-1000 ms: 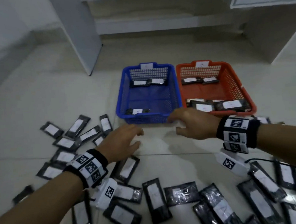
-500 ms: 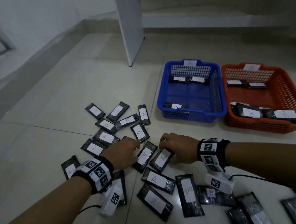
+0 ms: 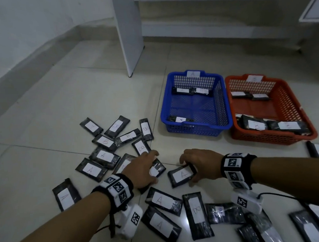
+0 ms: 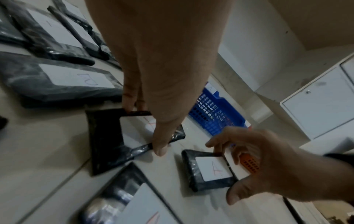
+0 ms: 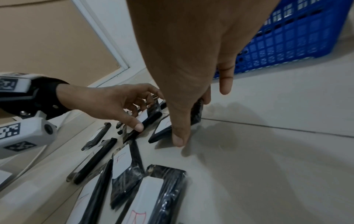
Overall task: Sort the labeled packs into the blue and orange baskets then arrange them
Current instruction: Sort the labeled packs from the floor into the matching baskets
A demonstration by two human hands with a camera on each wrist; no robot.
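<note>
Black packs with white lettered labels lie scattered on the tiled floor. My left hand (image 3: pixel 150 166) grips one pack (image 4: pixel 107 136) by its long edges, thumb on one side and fingers on the other; its letter is partly hidden. My right hand (image 3: pixel 188 170) pinches a pack marked A (image 3: pixel 181 175) the same way, and in the right wrist view that pack (image 5: pixel 162 128) tilts up off the floor. The blue basket (image 3: pixel 198 127), tagged A, holds three packs. Beside it, the orange basket (image 3: pixel 272 140) holds several packs.
More packs marked A and B (image 3: pixel 107 142) spread to the left, near my forearms, and at the lower right (image 3: pixel 310 222). A white panel leg (image 3: pixel 129 38) stands behind the baskets. A white cabinet (image 4: pixel 321 103) sits to the right. Bare tile lies between hands and baskets.
Both hands came back from the basket fronts down to the packs on the floor. Each now curls round a pack, and the right one has pulled its A pack clear of its neighbours.
</note>
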